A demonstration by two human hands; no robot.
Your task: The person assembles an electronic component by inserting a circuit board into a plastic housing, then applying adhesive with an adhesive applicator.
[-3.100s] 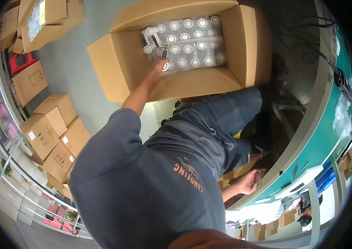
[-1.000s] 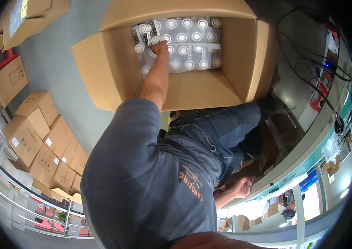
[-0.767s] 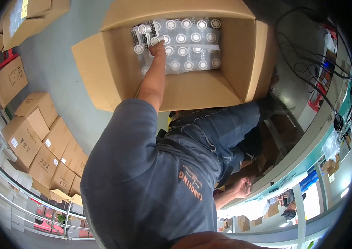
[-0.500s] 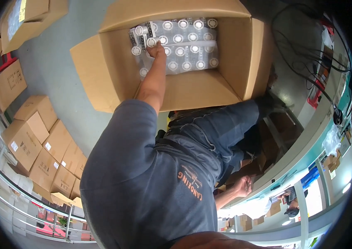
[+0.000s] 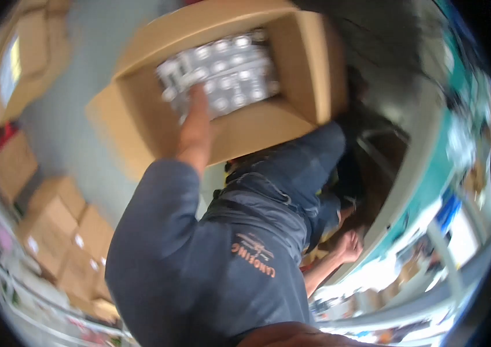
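My left arm reaches down into a large open cardboard box [image 5: 239, 130]. Inside it lie rows of items with round white ends [image 5: 221, 104], packed close together. They appear to be under clear plastic, and their kind I cannot make out. My left hand [image 5: 197, 92] is at the left part of these rows, over or against one of the round ends; motion blur hides its fingers. Off to the right, my right hand [image 5: 348, 246] is curled into a loose fist beside the table edge, and nothing shows in it.
Stacked cardboard cartons [image 5: 63, 231] stand on the floor at the left, behind them a metal railing [image 5: 37, 315]. Another open carton [image 5: 25, 55] is at the far left. A long table [image 5: 396, 214] with a pale edge runs along the right. Dark cables hang at the far right.
The view has shifted and blurred, so the box now appears further left and tilted. My left hand stays at the left part of the packed rows. My right hand appears slightly higher and further right.
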